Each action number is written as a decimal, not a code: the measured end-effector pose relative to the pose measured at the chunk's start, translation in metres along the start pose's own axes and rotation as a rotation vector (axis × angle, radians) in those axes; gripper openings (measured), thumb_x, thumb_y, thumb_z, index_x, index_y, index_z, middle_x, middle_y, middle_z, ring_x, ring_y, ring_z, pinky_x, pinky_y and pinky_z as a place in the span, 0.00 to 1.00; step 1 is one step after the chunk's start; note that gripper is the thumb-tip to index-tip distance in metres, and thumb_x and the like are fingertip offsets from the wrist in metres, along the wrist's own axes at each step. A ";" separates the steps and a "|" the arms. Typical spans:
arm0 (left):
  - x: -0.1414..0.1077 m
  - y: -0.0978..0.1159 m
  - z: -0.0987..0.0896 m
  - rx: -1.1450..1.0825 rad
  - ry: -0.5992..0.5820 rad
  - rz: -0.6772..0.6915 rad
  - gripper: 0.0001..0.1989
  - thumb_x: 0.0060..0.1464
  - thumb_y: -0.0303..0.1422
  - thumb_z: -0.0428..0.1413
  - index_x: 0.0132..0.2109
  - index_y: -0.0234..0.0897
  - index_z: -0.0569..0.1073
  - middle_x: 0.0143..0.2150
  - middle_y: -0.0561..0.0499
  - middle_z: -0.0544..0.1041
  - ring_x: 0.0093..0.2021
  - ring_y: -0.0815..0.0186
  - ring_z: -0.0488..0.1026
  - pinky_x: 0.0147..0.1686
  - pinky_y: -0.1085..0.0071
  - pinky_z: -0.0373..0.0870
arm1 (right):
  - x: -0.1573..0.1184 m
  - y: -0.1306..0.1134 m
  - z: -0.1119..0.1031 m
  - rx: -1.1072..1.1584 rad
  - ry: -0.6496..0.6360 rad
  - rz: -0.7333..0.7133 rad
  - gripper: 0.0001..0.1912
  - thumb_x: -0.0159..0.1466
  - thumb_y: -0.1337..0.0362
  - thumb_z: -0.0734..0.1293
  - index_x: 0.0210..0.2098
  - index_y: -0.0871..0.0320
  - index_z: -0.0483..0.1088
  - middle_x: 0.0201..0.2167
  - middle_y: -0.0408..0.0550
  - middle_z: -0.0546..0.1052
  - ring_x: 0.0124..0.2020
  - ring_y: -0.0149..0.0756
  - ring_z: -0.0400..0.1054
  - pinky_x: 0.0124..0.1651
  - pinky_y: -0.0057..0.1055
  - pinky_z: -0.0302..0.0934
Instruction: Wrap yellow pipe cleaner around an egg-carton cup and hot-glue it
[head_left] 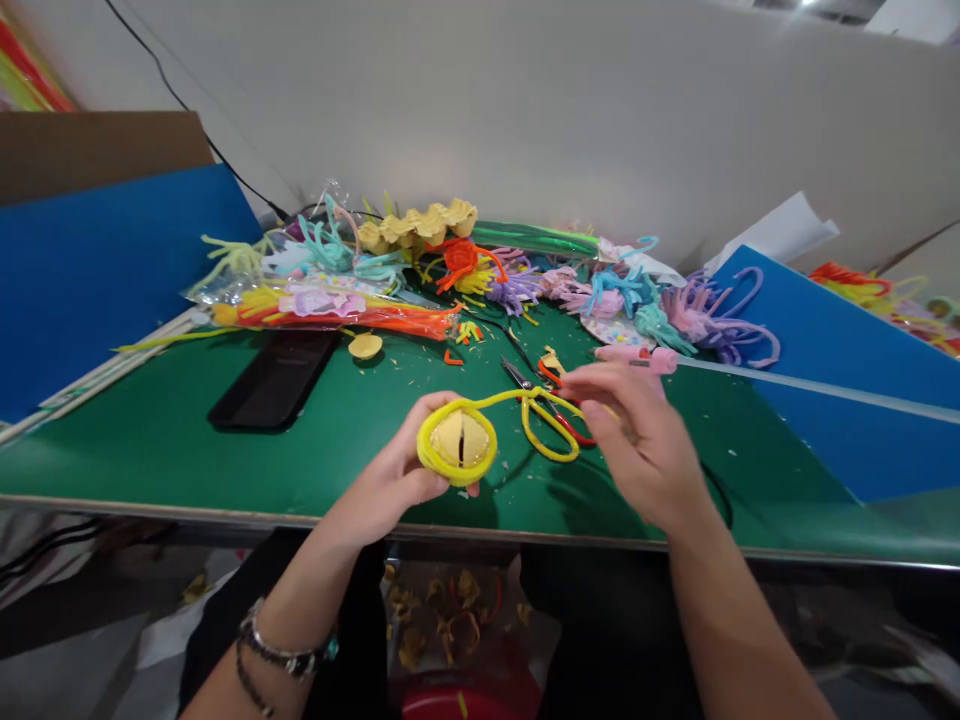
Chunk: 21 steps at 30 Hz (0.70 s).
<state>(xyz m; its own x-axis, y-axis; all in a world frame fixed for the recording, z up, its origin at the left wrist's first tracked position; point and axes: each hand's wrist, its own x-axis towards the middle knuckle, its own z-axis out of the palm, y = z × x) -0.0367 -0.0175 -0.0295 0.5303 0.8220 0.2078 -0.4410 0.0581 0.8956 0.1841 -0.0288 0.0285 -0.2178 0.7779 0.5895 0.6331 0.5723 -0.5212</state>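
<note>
My left hand (411, 470) is closed around a round yellow piece (463, 440), a pale cup with a dark slit, its rim wrapped in yellow fuzzy stem. From its top a yellow stem (501, 398) runs right and bends into loops (551, 456). My right hand (637, 430) has its fingers bent together around the stem's right part, above the table. Behind the loops lie scissors (516, 374) with red handles, partly covered. A pink glue gun (660, 362) with a long clear stick rests just behind my right hand.
A black phone (274, 382) lies on the green table (360, 400) at left, near a small yellow disc (365, 346). Bagged orange stems (405, 320), an egg carton (420, 224) and colourful stem bundles (517, 285) line the back. Blue panels (840, 380) stand at both sides.
</note>
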 end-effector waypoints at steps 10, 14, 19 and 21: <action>-0.001 0.002 0.009 0.153 -0.044 -0.069 0.23 0.49 0.32 0.57 0.50 0.47 0.57 0.38 0.55 0.63 0.32 0.72 0.65 0.29 0.78 0.61 | -0.002 -0.003 0.023 0.140 -0.087 -0.065 0.08 0.63 0.70 0.60 0.39 0.55 0.68 0.35 0.45 0.73 0.38 0.31 0.67 0.41 0.28 0.62; 0.002 -0.008 0.012 0.064 -0.055 -0.034 0.22 0.53 0.46 0.52 0.51 0.46 0.57 0.43 0.51 0.64 0.36 0.68 0.65 0.33 0.74 0.64 | -0.006 -0.003 0.024 0.109 -0.032 -0.083 0.08 0.62 0.73 0.61 0.35 0.56 0.69 0.30 0.43 0.72 0.33 0.30 0.66 0.33 0.26 0.60; 0.004 -0.015 0.019 0.047 0.099 -0.122 0.18 0.56 0.51 0.44 0.46 0.45 0.62 0.48 0.51 0.65 0.41 0.67 0.65 0.37 0.73 0.64 | -0.012 0.001 0.022 0.042 -0.023 -0.094 0.09 0.61 0.74 0.61 0.36 0.57 0.70 0.30 0.44 0.72 0.33 0.29 0.66 0.33 0.25 0.60; 0.005 -0.015 0.022 0.035 0.106 -0.136 0.15 0.57 0.48 0.45 0.44 0.45 0.62 0.51 0.51 0.65 0.44 0.66 0.66 0.40 0.72 0.63 | -0.014 0.001 0.020 0.032 -0.027 -0.115 0.09 0.61 0.74 0.61 0.36 0.58 0.70 0.30 0.44 0.71 0.32 0.28 0.66 0.33 0.24 0.60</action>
<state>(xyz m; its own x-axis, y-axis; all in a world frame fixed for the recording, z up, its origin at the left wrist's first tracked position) -0.0119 -0.0267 -0.0337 0.5033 0.8630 0.0427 -0.3440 0.1548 0.9261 0.1729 -0.0335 0.0070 -0.3078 0.7132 0.6298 0.5790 0.6656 -0.4708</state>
